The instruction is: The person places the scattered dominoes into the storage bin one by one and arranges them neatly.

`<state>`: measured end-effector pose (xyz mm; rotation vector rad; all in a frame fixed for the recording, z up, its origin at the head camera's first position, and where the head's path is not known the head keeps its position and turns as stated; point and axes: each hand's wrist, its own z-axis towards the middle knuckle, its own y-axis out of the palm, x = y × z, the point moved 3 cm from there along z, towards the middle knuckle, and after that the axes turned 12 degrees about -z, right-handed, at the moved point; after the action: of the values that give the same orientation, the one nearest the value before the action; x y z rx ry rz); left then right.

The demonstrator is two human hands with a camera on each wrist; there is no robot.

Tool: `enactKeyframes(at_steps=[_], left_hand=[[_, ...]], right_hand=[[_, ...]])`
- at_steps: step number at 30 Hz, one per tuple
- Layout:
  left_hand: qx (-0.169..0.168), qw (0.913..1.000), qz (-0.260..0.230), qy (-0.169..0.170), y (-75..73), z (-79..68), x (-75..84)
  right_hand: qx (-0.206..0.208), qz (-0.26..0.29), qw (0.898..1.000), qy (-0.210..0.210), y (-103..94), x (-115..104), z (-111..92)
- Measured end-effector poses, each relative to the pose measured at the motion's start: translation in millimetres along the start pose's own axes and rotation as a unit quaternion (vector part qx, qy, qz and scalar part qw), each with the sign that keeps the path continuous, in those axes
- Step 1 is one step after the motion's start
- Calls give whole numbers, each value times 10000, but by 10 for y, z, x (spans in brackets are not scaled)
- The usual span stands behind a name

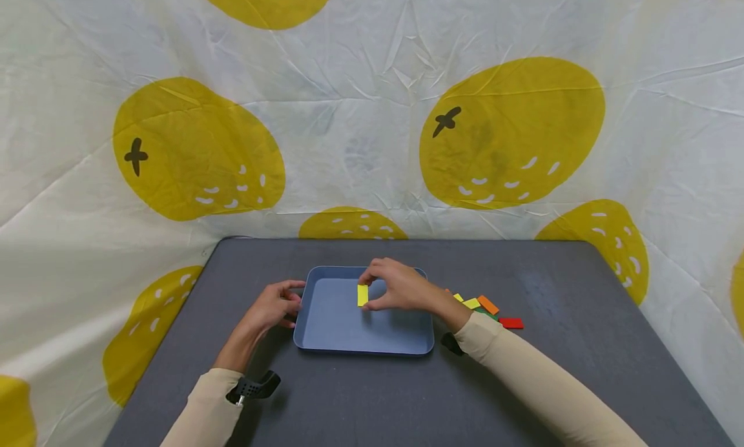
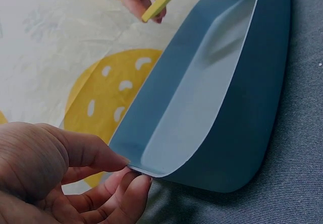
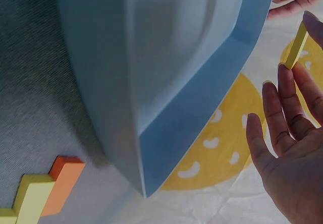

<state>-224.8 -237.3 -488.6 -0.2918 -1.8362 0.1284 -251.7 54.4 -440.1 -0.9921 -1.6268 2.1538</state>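
Tray is pinched at its nine o'clock edge by the left hand, while the right hand pinches a yellow block above it and coloured blocks lie at three o'clock.

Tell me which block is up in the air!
The yellow block pinched in the right hand over the tray; the other visible blocks lie on the table.
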Motion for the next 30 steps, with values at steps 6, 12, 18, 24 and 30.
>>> enactKeyframes(at_steps=[6, 12, 18, 24, 30], left_hand=[[-34, 10000, -12, 14, 7, 2, 17], [-5, 10000, -22, 1, 11, 7, 31], [-54, 10000, -48, 28, 4, 20, 29], [-78, 9999, -57, 40, -2, 25, 24], [-10, 10000, -23, -46, 2, 30, 25]], right_hand=[[-109, -44, 9999, -51, 42, -24, 135], [-239, -52, 9997, -44, 86, -45, 248], [-345, -74, 9994, 27, 123, -65, 351], [-414, -42, 9991, 53, 176, -89, 440], [-502, -206, 9985, 118, 248, -108, 520]])
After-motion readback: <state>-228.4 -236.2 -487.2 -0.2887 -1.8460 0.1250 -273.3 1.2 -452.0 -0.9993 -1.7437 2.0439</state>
